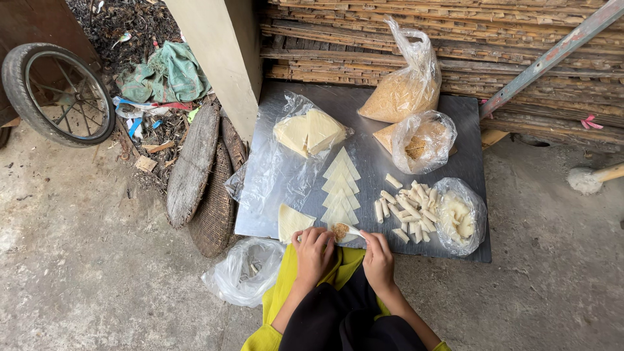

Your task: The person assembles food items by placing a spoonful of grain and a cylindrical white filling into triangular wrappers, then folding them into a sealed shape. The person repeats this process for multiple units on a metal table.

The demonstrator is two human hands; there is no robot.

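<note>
left hand [314, 250] pins filled wrapper [339, 232] at board [364, 110] near edge; right hand [377, 257] pinches spoon [353, 229].

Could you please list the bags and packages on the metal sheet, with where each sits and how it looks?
Tall clear bag: back of the sheet, knotted, holding tan crumbs.
Round clear bag: just in front of it, part full of tan crumbs.
Flat clear bag: back left, holding pale yellow wrappers.
Small clear bag: front right, holding pale pieces.
No labels, signs or screens show.
</note>
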